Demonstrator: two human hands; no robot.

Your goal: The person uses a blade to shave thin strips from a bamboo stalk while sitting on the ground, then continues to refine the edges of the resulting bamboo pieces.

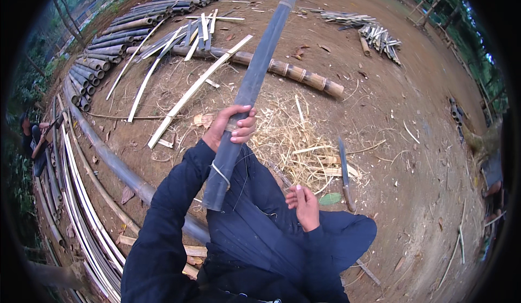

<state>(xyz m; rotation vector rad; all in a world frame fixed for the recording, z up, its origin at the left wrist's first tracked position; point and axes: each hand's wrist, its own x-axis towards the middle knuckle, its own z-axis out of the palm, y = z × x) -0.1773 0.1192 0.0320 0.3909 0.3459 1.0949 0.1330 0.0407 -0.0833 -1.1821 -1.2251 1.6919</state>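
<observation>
A dark grey bamboo pole (255, 77) slants from above my lap toward the far middle. My left hand (234, 126) is wrapped round it near a joint at its lower part. A thin pale tie (221, 176) loops round the pole below that hand, close to its near end. My right hand (305, 206) hovers over my right leg, apart from the pole, its fingers loosely bent and nothing visible in them. To its right a long-bladed knife (344, 164) lies on the ground, handle toward me. A heap of pale bamboo shavings (296, 140) lies in front of my legs.
A thick brown bamboo pole (306, 77) lies crosswise ahead. Stacked bamboo poles (119, 45) fill the far left, with pale split strips (190, 96) nearer. A bundle of strips (380, 39) lies far right. Another person (38, 140) sits at the left edge.
</observation>
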